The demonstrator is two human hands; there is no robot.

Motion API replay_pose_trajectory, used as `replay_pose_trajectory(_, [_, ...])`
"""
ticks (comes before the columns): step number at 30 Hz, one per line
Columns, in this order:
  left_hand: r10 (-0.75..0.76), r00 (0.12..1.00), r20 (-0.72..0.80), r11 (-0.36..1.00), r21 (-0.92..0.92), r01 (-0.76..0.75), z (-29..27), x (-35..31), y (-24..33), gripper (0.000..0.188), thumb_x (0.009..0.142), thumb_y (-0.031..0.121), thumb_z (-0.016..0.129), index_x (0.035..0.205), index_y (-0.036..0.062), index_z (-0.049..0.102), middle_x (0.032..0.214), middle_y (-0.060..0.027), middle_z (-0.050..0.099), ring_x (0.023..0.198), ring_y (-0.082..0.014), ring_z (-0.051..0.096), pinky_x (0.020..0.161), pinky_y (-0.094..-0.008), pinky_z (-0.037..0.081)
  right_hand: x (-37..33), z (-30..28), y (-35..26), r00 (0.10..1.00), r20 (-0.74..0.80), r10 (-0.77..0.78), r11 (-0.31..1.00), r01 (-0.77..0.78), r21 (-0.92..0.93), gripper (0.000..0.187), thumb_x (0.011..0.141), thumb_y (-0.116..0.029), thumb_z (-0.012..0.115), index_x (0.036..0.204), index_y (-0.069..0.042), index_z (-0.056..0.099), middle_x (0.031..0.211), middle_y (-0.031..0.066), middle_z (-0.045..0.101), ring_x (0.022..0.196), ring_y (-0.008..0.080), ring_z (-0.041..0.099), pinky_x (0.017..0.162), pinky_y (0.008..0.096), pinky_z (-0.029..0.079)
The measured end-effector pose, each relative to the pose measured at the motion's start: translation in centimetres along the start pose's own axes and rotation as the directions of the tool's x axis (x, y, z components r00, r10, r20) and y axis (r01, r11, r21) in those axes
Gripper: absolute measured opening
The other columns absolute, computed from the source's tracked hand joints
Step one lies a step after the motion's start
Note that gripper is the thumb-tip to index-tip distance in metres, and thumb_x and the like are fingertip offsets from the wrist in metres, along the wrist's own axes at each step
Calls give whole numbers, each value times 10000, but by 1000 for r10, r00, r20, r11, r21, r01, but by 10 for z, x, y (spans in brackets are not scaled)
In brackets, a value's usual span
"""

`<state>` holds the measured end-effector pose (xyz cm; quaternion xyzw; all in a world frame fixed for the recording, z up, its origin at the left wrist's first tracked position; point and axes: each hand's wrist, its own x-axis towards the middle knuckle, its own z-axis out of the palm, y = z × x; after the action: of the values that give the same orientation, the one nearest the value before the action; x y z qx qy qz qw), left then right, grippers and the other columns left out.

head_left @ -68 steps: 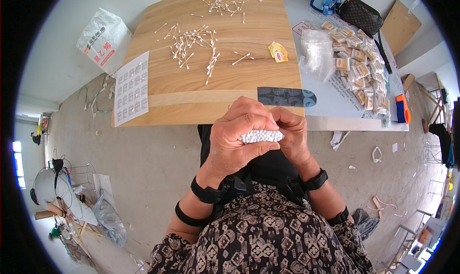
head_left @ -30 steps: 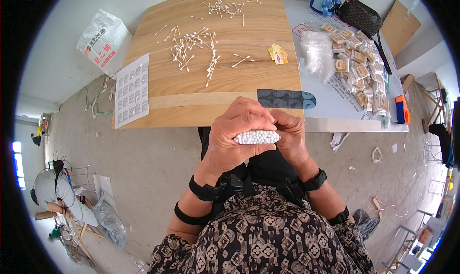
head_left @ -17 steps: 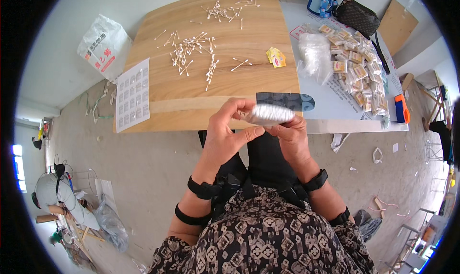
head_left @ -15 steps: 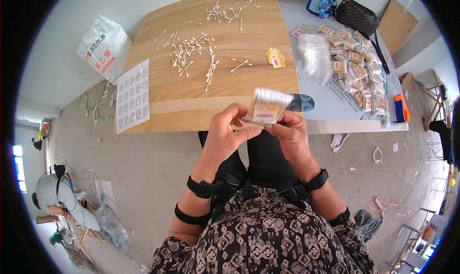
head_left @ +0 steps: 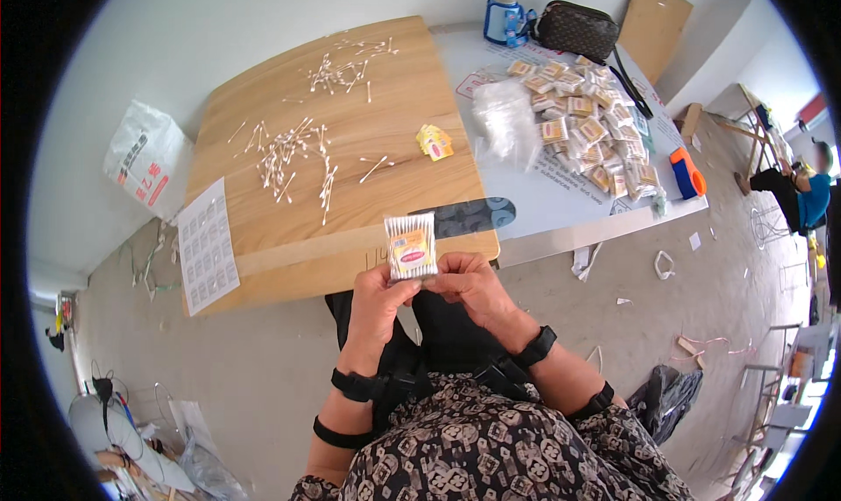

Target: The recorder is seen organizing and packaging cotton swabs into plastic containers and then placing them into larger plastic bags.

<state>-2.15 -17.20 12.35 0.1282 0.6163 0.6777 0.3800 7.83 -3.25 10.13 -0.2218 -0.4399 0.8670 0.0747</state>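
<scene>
A clear bag of cotton swabs with a yellow card inside is held up over the table's near edge, its front facing me. My left hand is closed on its lower left edge, thumb in front. The fingers of my right hand pinch the lower right corner. Loose cotton swabs lie scattered on the wooden table, with another cluster farther back. Several yellow cards sit in a small pile near its right side. On the grey board to the right is a stack of clear empty bags.
Many filled swab bags are heaped on the grey board. Around them are an orange-and-blue tool, a blue bottle and a dark handbag. A printed sheet hangs over the left edge. A person sits far right.
My view has turned, shifting the table left and down in the picture. The swab bag went from tilted to nearly upright, and my left fingers have closed in on its lower edge.
</scene>
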Motion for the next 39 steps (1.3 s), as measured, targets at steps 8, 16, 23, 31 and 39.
replay_pose_trajectory(8, [-47, 999, -17, 997, 68, 48, -21, 17, -32, 77, 782, 37, 678, 746, 14, 614, 645, 4, 569, 563, -71, 500, 539, -219, 404, -5, -51, -13, 962, -213, 172, 982, -150, 112, 72, 809, -21, 652, 750, -19, 611, 659, 48, 590, 542, 117, 532, 475, 235, 392])
replay_pose_trajectory(16, [-17, 983, -182, 984, 171, 48, -40, 37, -47, 114, 838, 55, 675, 753, 24, 606, 652, 6, 571, 562, -64, 509, 525, -209, 405, 25, -152, -70, 844, -525, -109, 965, 216, 146, 79, 818, 1, 604, 756, 50, 612, 641, 106, 583, 515, 160, 525, 474, 257, 415])
replay_pose_trajectory(23, [-91, 989, -121, 968, 221, 116, -39, 41, -54, 95, 854, 67, 667, 799, 19, 608, 664, -5, 589, 567, -72, 544, 513, -205, 414, 82, -216, -168, 619, -625, -475, 780, 625, 27, 107, 890, -24, 581, 875, 80, 601, 724, 84, 577, 605, 129, 527, 540, 232, 447])
replay_pose_trajectory(31, [-87, 987, -132, 977, 180, 110, -45, 44, -57, 93, 882, 66, 639, 809, 16, 611, 677, -23, 614, 569, -91, 595, 507, -204, 431, 100, -318, -179, 413, -828, -379, 800, 595, -69, 134, 800, -19, 663, 706, 10, 571, 663, 66, 581, 523, 130, 514, 439, 231, 399])
replay_pose_trajectory(39, [-112, 975, -190, 982, 128, 138, -47, 49, -57, 102, 898, 67, 633, 823, 6, 602, 669, -56, 631, 507, -129, 618, 434, -196, 439, 84, -375, -173, 160, -914, -374, 836, 485, -257, 127, 764, -9, 626, 676, -4, 535, 638, 107, 583, 510, 161, 553, 399, 237, 378])
